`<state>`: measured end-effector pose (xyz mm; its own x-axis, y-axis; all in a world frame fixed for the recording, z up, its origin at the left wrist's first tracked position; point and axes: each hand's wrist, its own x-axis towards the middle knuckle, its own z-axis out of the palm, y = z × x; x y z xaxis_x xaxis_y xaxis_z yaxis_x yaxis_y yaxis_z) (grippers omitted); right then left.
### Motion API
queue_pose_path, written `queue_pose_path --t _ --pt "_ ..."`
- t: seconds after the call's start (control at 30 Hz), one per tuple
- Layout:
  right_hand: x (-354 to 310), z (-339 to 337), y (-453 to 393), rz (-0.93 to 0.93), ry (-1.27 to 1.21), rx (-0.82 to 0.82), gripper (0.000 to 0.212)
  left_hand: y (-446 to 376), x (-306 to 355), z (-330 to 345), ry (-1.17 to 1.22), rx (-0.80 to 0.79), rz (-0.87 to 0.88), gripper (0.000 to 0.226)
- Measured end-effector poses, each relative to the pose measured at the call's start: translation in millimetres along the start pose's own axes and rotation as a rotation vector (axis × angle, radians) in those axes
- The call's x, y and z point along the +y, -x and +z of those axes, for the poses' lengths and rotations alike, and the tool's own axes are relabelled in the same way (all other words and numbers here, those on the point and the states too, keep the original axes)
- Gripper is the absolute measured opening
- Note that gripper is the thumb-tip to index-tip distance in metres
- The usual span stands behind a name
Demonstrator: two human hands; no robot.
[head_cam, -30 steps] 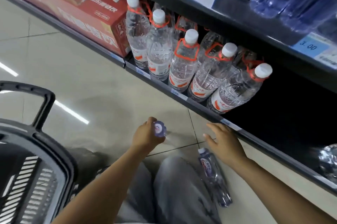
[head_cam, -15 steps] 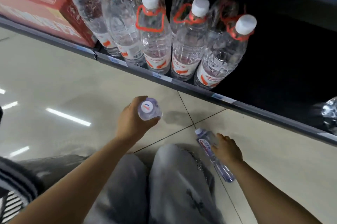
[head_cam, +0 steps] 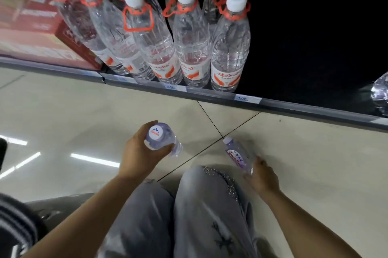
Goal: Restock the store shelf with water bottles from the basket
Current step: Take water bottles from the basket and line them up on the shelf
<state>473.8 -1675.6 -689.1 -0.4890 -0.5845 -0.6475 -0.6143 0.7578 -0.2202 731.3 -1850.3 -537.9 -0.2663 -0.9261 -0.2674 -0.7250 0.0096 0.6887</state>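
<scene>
From the head view, I have my left hand (head_cam: 140, 153) wrapped round a small water bottle (head_cam: 160, 139) at centre frame, its cap end tipped toward the camera, so it looks ready to go straight to the shelf. My right hand (head_cam: 261, 175), at lower right, curls its fingers round the lower body of a second small bottle (head_cam: 238, 155) that lies slanted at the floor (head_cam: 84, 115), cap pointing to the shelf; I judge this the pick-up of a bottle set down within reach. I cannot tell whether it is clear of the tiles. The shelf (head_cam: 294, 104) runs across the upper frame: tall bottles with red neck loops (head_cam: 192, 43) crowd the upper middle beside a red carton (head_cam: 42, 33), while the dark bay at upper right looks the likely place for my two. The basket edge (head_cam: 14, 222) shows at lower left, near my knees (head_cam: 189, 211).
</scene>
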Motion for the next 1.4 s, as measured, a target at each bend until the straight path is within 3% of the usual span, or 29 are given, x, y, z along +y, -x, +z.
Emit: queue_pose_path --t 0.2,0.5,0.63,0.77,0.87,0.97,1.07,1.17,1.23,1.4 --pt "-65 -80 44 -0.243 -0.227 0.172 0.056 17 50 -43 0.159 0.093 0.078 0.049" --pt "-181 -255 165 -0.740 -0.432 0.359 0.064 57 168 -142 0.469 0.459 0.293 0.070" --pt "-206 -320 226 -0.944 -0.539 0.446 0.049 89 225 -193 0.513 0.627 0.427 0.051" --pt "-215 -364 275 -1.051 -0.608 0.512 0.082 126 272 -237 0.557 0.713 0.563 0.048" --pt "-214 -391 310 -1.144 -0.650 0.562 0.079 154 296 -261 0.560 0.790 0.629 0.041" --pt "-215 -413 338 -1.227 -0.720 0.574 0.070 180 316 -276 0.562 0.842 0.667 0.041" --pt "-209 -425 356 -1.270 -0.764 0.570 0.077 200 332 -283 0.566 0.858 0.678 0.054" --pt "-202 -429 362 -1.316 -0.794 0.542 0.071 216 347 -284 0.624 0.851 0.698 0.045" --pt "-199 -430 365 -1.344 -0.793 0.496 0.064 224 358 -283 0.644 0.860 0.693 0.036" --pt "-199 -427 364 -1.404 -0.808 0.333 0.053 225 381 -276 0.668 0.855 0.677 0.041"
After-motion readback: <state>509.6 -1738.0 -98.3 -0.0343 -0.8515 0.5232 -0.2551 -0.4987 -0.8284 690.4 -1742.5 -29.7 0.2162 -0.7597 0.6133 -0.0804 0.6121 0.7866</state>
